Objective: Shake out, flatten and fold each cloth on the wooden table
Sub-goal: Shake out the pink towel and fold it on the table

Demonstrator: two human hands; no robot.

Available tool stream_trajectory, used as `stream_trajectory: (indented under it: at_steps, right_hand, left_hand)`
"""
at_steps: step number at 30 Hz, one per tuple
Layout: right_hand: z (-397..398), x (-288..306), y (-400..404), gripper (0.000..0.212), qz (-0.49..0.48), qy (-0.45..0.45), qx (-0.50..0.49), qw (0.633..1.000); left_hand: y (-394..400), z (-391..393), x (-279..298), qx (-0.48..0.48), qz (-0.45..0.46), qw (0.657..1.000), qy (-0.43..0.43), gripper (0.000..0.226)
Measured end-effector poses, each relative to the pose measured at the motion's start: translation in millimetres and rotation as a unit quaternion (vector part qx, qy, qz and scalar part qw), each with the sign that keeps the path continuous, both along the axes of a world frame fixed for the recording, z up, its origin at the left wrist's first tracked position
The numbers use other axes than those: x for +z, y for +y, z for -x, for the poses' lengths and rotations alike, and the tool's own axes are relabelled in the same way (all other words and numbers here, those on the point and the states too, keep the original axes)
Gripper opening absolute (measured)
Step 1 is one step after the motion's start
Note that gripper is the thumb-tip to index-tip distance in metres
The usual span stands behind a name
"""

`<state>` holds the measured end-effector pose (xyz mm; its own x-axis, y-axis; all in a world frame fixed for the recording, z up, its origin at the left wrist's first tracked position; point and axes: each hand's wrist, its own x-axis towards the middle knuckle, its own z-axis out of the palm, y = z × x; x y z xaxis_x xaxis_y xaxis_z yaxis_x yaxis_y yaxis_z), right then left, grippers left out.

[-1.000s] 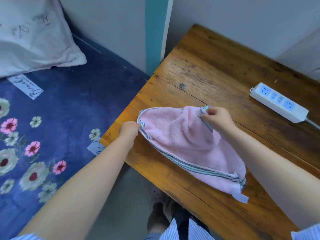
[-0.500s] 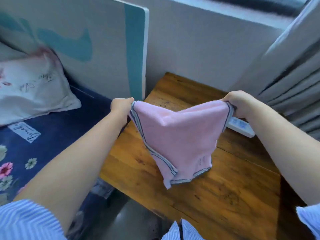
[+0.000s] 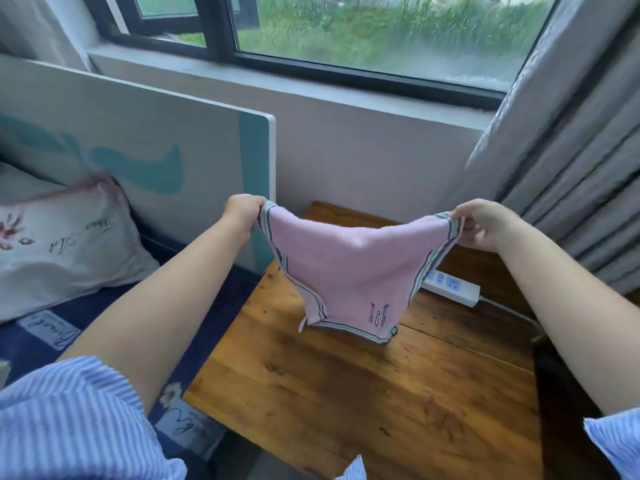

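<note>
Pink cloth (image 3: 349, 271) mid-frame, hanging in air above wooden table (image 3: 363, 403), sagging between both hands. Left hand (image 3: 242, 211) pinches its upper left corner; right hand (image 3: 479, 223) pinches upper right corner. Power strip (image 3: 453, 289) on table, partly behind cloth.

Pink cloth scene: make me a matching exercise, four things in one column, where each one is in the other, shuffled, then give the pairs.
Things:
1. pink cloth
2. power strip
3. pillow
4. curtain

Places:
A. hanging at the right of the window
B. lying on the wooden table, partly behind the cloth
C. held up by its top corners between the left hand and right hand
D. on the bed, against the headboard

Pairs: 1-C, 2-B, 3-D, 4-A
</note>
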<state>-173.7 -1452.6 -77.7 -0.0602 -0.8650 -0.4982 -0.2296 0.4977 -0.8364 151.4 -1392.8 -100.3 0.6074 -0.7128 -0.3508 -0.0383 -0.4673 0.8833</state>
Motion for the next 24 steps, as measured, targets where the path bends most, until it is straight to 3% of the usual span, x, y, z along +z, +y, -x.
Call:
stream_trajectory:
  at_steps: [2,4,6,10,16,20,24]
  right_hand:
    - [-7,5,-12,0.013,0.026,0.042,0.012,0.999]
    - [-18,10,-26,0.010,0.060,0.075,0.013,0.995]
    - [-31,18,-40,0.013,0.082,0.084,0.013,0.993]
    - [-51,35,-67,0.028,0.148,0.019,0.002,0.989]
    - [-50,56,-69,0.024,0.212,-0.078,-0.027,0.974]
    - [-49,45,-41,0.023,0.158,-0.084,-0.035,0.983]
    - [-51,-1,-1,0.017,0.069,-0.001,-0.023,0.997]
  left_hand:
    - [-10,4,6,-0.006,-0.014,1.000,0.007,0.009]
    - [-27,8,9,-0.018,-0.022,1.000,-0.005,0.033]
    - [-40,18,18,-0.018,-0.018,0.999,-0.024,0.039]
    - [-71,33,35,0.006,0.040,0.997,-0.066,0.032]
    - [-88,22,54,0.032,0.165,0.980,-0.108,0.023]
    - [-73,-1,36,0.045,0.124,0.983,-0.124,0.041]
    - [-34,-13,-13,-0.051,-0.004,0.989,-0.139,0.037]
